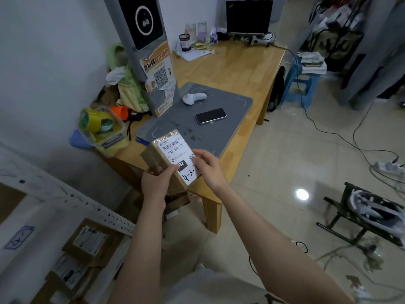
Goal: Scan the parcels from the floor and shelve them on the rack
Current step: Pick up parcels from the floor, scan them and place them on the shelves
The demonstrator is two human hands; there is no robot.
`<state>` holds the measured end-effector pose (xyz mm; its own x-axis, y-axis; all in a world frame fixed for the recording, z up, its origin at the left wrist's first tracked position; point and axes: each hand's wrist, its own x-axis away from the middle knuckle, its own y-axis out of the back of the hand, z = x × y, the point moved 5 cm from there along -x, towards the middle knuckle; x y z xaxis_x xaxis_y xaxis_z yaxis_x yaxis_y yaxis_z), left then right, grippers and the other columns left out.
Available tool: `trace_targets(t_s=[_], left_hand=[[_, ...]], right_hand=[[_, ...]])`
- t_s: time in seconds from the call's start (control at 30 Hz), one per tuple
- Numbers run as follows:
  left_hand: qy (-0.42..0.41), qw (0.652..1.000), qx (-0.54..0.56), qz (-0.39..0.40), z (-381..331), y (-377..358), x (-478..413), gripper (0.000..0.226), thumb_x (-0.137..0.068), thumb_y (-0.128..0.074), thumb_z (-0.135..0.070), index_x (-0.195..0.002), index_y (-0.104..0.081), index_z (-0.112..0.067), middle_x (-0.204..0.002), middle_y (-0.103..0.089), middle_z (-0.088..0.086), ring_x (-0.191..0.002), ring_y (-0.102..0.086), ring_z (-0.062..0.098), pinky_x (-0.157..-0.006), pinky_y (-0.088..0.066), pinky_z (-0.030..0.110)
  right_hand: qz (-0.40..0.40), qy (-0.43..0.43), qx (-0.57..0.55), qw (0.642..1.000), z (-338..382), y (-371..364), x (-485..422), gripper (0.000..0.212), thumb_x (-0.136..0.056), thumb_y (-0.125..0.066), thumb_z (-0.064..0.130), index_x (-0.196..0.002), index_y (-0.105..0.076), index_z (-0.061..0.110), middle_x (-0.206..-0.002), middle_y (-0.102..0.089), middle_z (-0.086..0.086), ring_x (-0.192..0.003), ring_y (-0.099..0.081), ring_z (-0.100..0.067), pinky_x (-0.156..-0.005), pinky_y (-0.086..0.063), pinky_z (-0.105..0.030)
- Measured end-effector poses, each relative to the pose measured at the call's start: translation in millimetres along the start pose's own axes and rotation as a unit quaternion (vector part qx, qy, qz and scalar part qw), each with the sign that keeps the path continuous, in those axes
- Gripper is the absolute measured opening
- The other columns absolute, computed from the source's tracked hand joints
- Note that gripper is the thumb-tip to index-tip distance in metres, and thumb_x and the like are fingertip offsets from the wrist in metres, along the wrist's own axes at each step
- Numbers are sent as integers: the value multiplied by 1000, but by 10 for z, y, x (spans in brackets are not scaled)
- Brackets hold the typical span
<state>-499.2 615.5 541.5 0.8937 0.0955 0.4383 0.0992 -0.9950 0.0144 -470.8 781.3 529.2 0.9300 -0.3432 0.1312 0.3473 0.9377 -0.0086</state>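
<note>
Parcel: a small brown cardboard parcel (173, 159) wrapped in clear tape is held in mid-air at the centre of the frame, over the near edge of the desk, with its white shipping label turned up.
Label: a barcode is printed at the far end and a handwritten mark starting "4-3-" sits at the near end; its last figure is partly covered.
Long axis: it runs from the near end, between the hands, away towards the upper left.
Left hand: the left hand (156, 181) is curled round the near left corner, its thumb laid on the label.
Right hand: the right hand (208, 166) is closed on the near right edge, fingers bent over the label.
Scanning spot: a grey mat (236, 110) on the light wooden desk (230, 69) lies just beyond the parcel, below a tall grey scanner tower (142, 25).
On the mat: a white handheld scanner (194, 98) and a black phone (210, 115) are seen, apart from each other.
Rack: a white metal rack (65, 198) holding brown boxes (89, 240) fills the lower left of the frame.
Deciding relation: the rack lies to the left of and below the parcel, so the left hand is judged the nearer one for shelving.
</note>
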Motion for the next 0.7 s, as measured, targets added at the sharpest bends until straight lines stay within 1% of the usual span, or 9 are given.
trace_targets(t_s=[0.03, 0.17, 0.23, 0.3, 0.4, 0.53, 0.57, 0.63, 0.7], left_hand=[[-2, 1000, 6, -9, -11, -22, -79, 69, -73, -87, -15, -134, -55, -12, -118, -70, 5, -101, -70, 20, -85, -61, 39], [-15, 999, 6, -32, -3, 26, -299, 85, -64, -92, -24, -138, -52, -15, -123, -68, 3, -110, -67, 22, -92, -59, 46], [-19, 999, -1, -44, 1, 99, -364, 97, -52, -93, -36, -139, -53, -18, -125, -68, 1, -112, -66, 21, -93, -58, 46], [-14, 998, -12, -64, 25, 188, -426, 100, -54, -94, -37, -142, -50, -19, -128, -66, 1, -114, -64, 20, -96, -56, 46], [-12, 994, -23, -102, 21, 293, -497, 90, -66, -93, -28, -143, -48, -15, -131, -64, 4, -116, -63, 20, -96, -56, 42], [-21, 988, -29, -149, -11, 339, -535, 80, -67, -92, -28, -133, -53, -9, -124, -65, 2, -109, -64, 18, -79, -56, 28], [-21, 987, -32, -158, -8, 341, -526, 84, -63, -93, -33, -133, -53, -10, -124, -65, 2, -109, -64, 19, -80, -56, 29], [-16, 985, -40, -170, 1, 307, -504, 99, -50, -92, -46, -135, -53, -14, -125, -66, 2, -111, -64, 20, -91, -56, 37], [-11, 982, -50, -179, 7, 266, -495, 101, -48, -91, -49, -135, -53, -15, -124, -66, 0, -110, -65, 19, -95, -55, 42]], right_hand=[[-10, -1, 13, 1000, -32, 23, -108, 30, -103, -48, 21, -129, -61, 14, -113, -69, 1, -94, -69, -11, -74, -57, -24], [-55, -27, 82, 995, -251, 129, -491, 33, -103, -47, 21, -133, -59, 14, -131, -62, 0, -120, -58, -17, -99, -49, -30], [-62, -50, 155, 985, -391, 183, -637, 40, -101, -50, 20, -140, -52, 13, -139, -57, -4, -127, -54, -22, -102, -46, -32], [-45, -74, 260, 962, -523, 206, -747, 49, -98, -55, 22, -145, -44, 12, -143, -53, -7, -129, -52, -27, -102, -46, -36], [-2, -112, 392, 913, -715, 202, -918, 59, -93, -62, 27, -146, -41, 14, -136, -56, -11, -120, -57, -31, -93, -50, -35], [69, -149, 447, 879, -975, 115, -1107, 49, -91, -62, 25, -136, -45, 14, -117, -61, -11, -102, -62, -29, -87, -57, -40], [89, -149, 457, 872, -1023, 85, -1129, 43, -92, -60, 23, -132, -47, 14, -113, -61, -10, -99, -62, -27, -85, -57, -40], [119, -140, 474, 861, -1071, 41, -1185, 32, -93, -56, 19, -124, -50, 13, -108, -61, -9, -96, -62, -25, -84, -57, -38], [132, -121, 480, 859, -1109, 14, -1251, 27, -93, -55, 15, -120, -53, 14, -105, -61, -7, -94, -63, -24, -84, -58, -39]])
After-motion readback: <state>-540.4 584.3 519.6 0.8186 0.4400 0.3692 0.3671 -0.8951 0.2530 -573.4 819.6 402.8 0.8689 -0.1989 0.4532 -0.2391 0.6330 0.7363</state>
